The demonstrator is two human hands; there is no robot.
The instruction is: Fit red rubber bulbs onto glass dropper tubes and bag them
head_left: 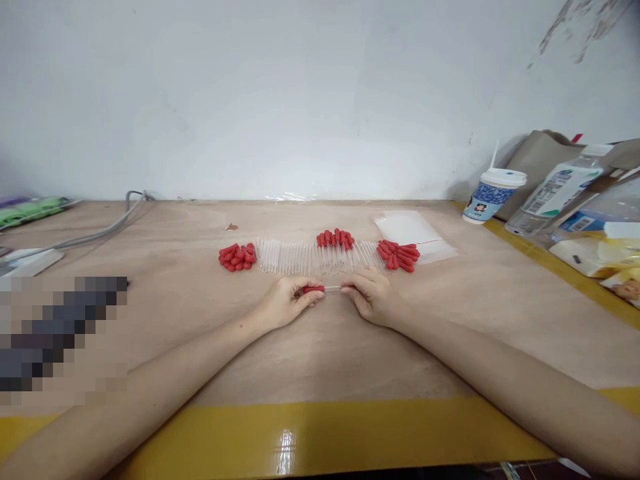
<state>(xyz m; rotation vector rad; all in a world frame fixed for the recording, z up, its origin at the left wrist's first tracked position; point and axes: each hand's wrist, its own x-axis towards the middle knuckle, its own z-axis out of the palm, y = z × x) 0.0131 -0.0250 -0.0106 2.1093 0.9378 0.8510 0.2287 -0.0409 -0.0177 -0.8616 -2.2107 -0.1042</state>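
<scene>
My left hand [287,303] is closed on a red rubber bulb [313,289]. My right hand [370,295] pinches the clear glass tube [333,288] that runs out of that bulb. Both hands rest on the wooden table [320,347], just in front of a row of clear tubes [300,257]. Three heaps of red bulbs lie along that row: one at the left [238,257], one behind the middle [335,239], one at the right [399,255].
A clear plastic bag [415,233] lies behind the right heap. A lidded cup with a straw [493,195], a plastic bottle [555,193] and packets stand at the right edge. A grey cable [100,230] and green items lie at the left. Yellow tape [320,427] marks the near edge.
</scene>
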